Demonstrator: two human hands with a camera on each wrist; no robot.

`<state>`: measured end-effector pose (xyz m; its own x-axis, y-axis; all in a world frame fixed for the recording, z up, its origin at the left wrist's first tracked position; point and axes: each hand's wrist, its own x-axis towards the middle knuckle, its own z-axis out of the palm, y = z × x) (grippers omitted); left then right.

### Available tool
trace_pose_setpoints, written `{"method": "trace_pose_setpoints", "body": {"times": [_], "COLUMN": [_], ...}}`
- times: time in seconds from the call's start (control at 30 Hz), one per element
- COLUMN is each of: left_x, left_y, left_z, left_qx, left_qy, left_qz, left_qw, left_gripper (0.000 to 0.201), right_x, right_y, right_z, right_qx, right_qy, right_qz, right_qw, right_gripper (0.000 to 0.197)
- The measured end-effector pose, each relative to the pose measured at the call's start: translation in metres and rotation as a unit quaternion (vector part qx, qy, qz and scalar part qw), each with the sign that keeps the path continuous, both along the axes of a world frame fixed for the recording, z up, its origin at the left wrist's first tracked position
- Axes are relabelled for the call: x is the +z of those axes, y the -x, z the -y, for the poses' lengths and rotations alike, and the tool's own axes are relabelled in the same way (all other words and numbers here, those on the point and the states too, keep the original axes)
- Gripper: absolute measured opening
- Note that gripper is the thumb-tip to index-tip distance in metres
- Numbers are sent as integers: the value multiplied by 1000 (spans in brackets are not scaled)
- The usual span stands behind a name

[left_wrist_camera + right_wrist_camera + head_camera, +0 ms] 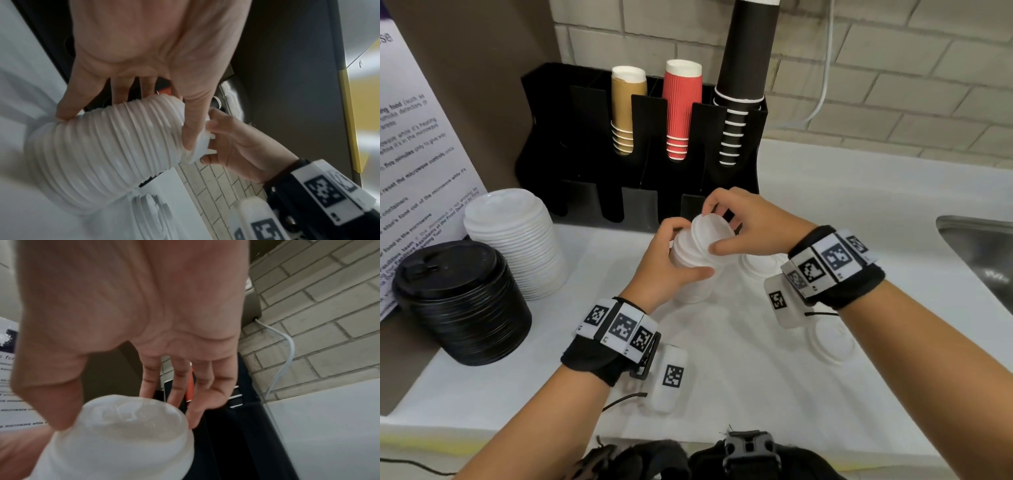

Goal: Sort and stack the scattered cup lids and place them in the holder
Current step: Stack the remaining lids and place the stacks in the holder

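Observation:
My left hand (686, 251) grips a tilted stack of small white lids (690, 274) above the counter, fingers and thumb curled round it. My right hand (714, 228) pinches the top lid (710, 236) of that stack between thumb and fingers. The left wrist view shows the ribbed stack (107, 154) under my left palm, with the right hand (207, 141) at its end. In the right wrist view the top lid (131, 418) sits between thumb and fingertips. The black holder (585, 144) stands just behind, with cups in three slots. Loose white lids (760, 265) (832, 342) lie on the counter.
A tall stack of large white lids (513, 240) and a stack of black lids (462, 301) stand at the left. A sink (979, 246) opens at the right edge. A brick wall with a white cable (825, 78) runs behind.

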<state>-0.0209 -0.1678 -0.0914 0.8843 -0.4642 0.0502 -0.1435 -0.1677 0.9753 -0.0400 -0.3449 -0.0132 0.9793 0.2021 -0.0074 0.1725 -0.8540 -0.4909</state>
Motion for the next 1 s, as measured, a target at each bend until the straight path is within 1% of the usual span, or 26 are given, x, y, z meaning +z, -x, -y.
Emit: {"method": "trace_pose_setpoints", "body": {"times": [0.07, 0.1, 0.17, 0.27, 0.4, 0.53, 0.63, 0.77, 0.83, 0.9, 0.93, 1.0], "left_x": [-1, -2, -4, -6, -6, -7, -8, -8, -7, -8, -8, -9], "left_y": [1, 0, 0, -1, -2, -1, -1, -2, -3, -4, -4, -4], "left_z": [1, 1, 2, 4, 3, 2, 0, -1, -2, -2, -3, -2], "left_qx": [14, 18, 21, 24, 16, 12, 7, 7, 8, 5, 3, 0], "left_qy": [8, 8, 8, 12, 23, 38, 38, 36, 34, 31, 31, 30], "left_qz": [-10, -13, -14, -15, -9, 1, 4, -1, -10, -11, -11, -8], "left_qw": [1000, 1000, 1000, 1000, 1000, 999, 999, 999, 999, 999, 999, 1000], "left_gripper": [85, 90, 93, 94, 89, 72, 64, 67, 66, 63, 61, 57], "right_x": [-2, -2, -3, -4, -6, -9, -11, -6, -2, 0, -1, -5], "right_y": [-3, -5, -7, -8, -8, -7, -5, -1, -1, -2, -3, -8], "right_z": [-5, -8, -13, -19, -21, -20, -19, -11, -1, 11, 17, 30], "right_qx": [6, 10, 19, 35, 35, 26, 35, 47, 30, -14, -38, -77], "right_qy": [14, 23, 41, 66, 72, 60, 60, 50, 30, 22, 39, 127], "right_qz": [-4, -3, 2, 4, -3, -8, -19, -22, -3, 14, 5, -58], "right_qw": [1000, 1000, 999, 997, 997, 998, 997, 997, 999, 1000, 999, 987], "right_gripper": [47, 46, 45, 47, 50, 46, 34, 22, 14, 4, 9, 24]}}
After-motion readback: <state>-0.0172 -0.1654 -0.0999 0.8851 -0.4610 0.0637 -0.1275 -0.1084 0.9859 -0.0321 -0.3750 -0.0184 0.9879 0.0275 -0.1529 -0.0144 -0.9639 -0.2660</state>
